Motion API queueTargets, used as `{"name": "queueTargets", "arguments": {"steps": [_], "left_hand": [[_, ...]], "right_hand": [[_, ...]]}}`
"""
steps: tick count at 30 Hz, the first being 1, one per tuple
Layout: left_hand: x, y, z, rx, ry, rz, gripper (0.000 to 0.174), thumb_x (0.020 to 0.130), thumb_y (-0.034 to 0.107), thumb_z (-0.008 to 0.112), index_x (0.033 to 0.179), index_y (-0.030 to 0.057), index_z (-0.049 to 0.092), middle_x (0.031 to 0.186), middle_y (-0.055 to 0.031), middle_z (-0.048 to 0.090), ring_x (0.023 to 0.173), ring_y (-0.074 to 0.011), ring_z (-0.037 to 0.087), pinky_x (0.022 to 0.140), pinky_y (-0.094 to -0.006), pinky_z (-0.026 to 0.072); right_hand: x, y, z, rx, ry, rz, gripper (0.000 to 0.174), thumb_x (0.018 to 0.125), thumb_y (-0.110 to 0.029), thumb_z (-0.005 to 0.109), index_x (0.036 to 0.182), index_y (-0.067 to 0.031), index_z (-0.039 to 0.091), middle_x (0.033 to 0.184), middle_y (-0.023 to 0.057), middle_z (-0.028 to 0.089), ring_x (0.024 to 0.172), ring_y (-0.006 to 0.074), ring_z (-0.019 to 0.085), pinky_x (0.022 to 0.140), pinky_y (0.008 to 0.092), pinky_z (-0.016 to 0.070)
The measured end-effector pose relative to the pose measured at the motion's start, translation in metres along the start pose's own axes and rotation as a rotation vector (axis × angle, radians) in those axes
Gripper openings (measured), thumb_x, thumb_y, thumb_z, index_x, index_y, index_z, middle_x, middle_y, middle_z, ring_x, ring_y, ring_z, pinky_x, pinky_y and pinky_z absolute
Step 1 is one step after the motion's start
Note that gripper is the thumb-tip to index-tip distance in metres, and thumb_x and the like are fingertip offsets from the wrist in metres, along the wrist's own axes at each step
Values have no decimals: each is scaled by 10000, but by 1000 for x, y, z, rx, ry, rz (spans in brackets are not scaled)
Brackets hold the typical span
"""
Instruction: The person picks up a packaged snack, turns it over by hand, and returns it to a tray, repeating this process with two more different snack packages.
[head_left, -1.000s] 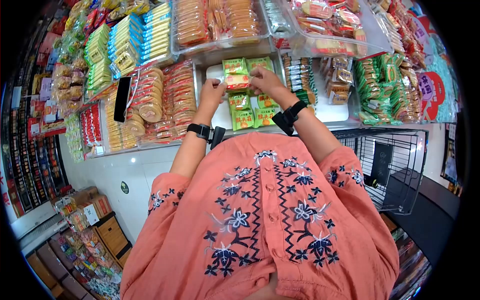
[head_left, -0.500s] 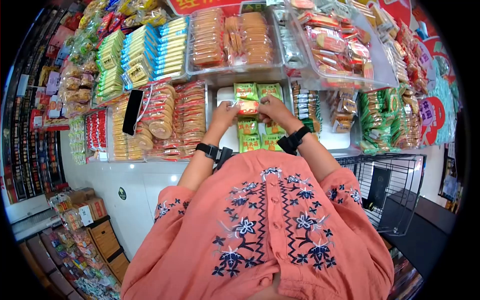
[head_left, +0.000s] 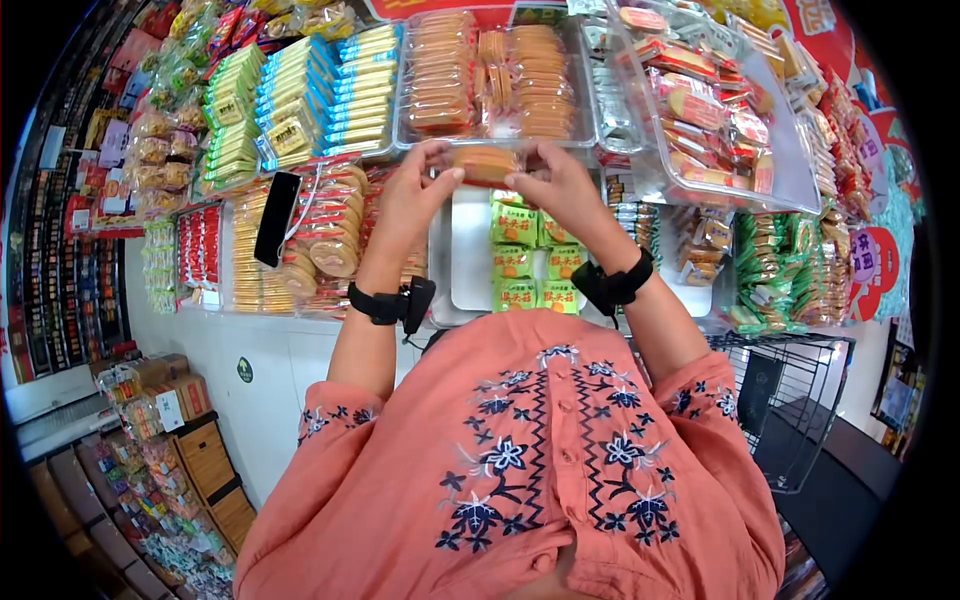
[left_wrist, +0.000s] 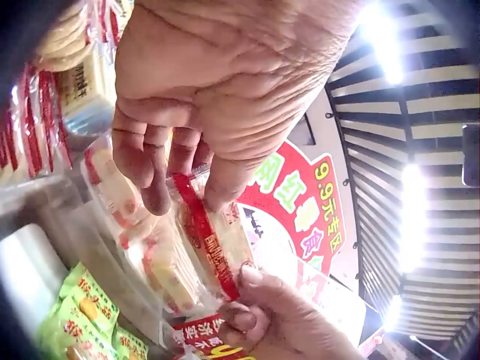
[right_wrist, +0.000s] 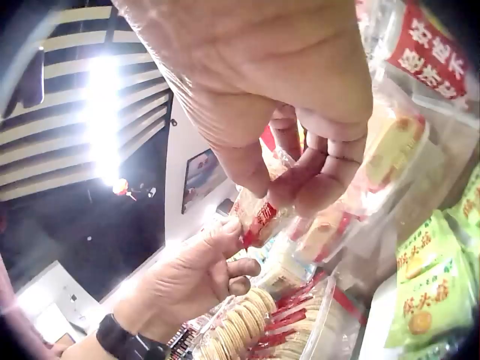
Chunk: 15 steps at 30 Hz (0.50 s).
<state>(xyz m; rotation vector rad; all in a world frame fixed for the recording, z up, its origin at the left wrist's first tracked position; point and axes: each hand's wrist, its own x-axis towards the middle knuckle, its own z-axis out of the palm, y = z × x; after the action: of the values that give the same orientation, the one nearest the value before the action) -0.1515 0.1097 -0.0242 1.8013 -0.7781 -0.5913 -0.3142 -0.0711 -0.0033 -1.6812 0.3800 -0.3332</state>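
Note:
Both hands hold one clear-wrapped biscuit packet [head_left: 485, 160] with a red printed band, raised in front of the tiered snack display. My left hand [head_left: 415, 195] pinches one end between thumb and fingers. At the opposite end, my right hand [head_left: 562, 190] pinches the wrapper the same way. Up close in the left wrist view, the packet [left_wrist: 214, 240] shows pale biscuit through its film. In the right wrist view the curled right fingers cover part of the packet [right_wrist: 259, 217]. Below the hands, green packets [head_left: 515, 262] lie in rows in a white tray [head_left: 470, 275].
Behind the hands stands a clear bin [head_left: 400, 110] of brown biscuits. A clear bin [head_left: 790, 190] of red-wrapped snacks juts out on the right. A black phone-like slab [head_left: 277, 218] is on the left over round biscuits. A wire cart [head_left: 800, 420] stands at right.
Both hands have come up and away from the green packets, carrying the biscuit packet. It has turned, so its tan contents now face the head camera. The head view has shifted too.

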Motion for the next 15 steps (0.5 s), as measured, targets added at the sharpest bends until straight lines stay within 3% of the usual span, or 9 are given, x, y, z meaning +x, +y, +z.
{"name": "queueTargets", "arguments": {"steps": [2,5,6,7,9,10,14,15], "left_hand": [[3,25,-10,63,52,9,452,931,126,692,1344,35,534,1111,-49,646,861,-75,591,745,-234,507],[16,34,-18,85,146,62,430,917,114,697,1318,37,561,1042,-49,657,766,-75,576,680,-236,497],[20,31,-21,109,171,75,429,911,119,704,1310,44,567,1021,-54,670,750,-90,588,675,-257,501],[25,27,-24,134,198,87,427,904,125,710,1302,50,573,999,-59,683,734,-105,599,670,-278,505],[32,13,-28,124,206,82,427,898,132,713,1288,28,571,1022,-79,679,771,-121,619,690,-287,509],[33,8,-29,149,214,92,431,897,137,714,1286,22,569,1039,-95,680,793,-140,629,707,-295,513],[43,-23,-33,227,279,126,450,894,172,715,1280,-1,564,1129,-174,676,931,-263,664,823,-350,521],[46,-27,-34,261,293,157,454,902,172,716,1294,5,559,1121,-145,677,866,-203,637,775,-320,514]], "right_hand": [[17,-1,7,6,66,-134,289,849,-103,722,1098,2,617,930,95,641,810,167,630,698,316,513],[42,-13,12,-201,102,-252,297,831,-94,730,1091,2,625,949,128,642,793,205,632,705,330,514],[53,-4,15,-282,94,-291,349,852,-97,721,1170,-5,611,905,57,638,768,130,601,685,283,505],[63,6,19,-292,95,-303,347,850,-95,722,1168,-7,613,910,60,641,771,134,604,689,288,508],[78,19,28,-312,95,-326,344,848,-93,723,1164,-10,617,918,66,648,775,141,609,696,299,512],[82,22,31,-254,97,-306,326,792,-90,743,1084,-6,628,911,129,630,777,247,620,707,356,507],[91,29,39,-335,132,-376,317,791,-88,741,1072,-5,620,904,143,624,790,275,614,716,376,498],[92,29,40,-358,130,-389,315,790,-88,742,1068,-4,618,902,146,621,795,285,612,720,381,496]]}}
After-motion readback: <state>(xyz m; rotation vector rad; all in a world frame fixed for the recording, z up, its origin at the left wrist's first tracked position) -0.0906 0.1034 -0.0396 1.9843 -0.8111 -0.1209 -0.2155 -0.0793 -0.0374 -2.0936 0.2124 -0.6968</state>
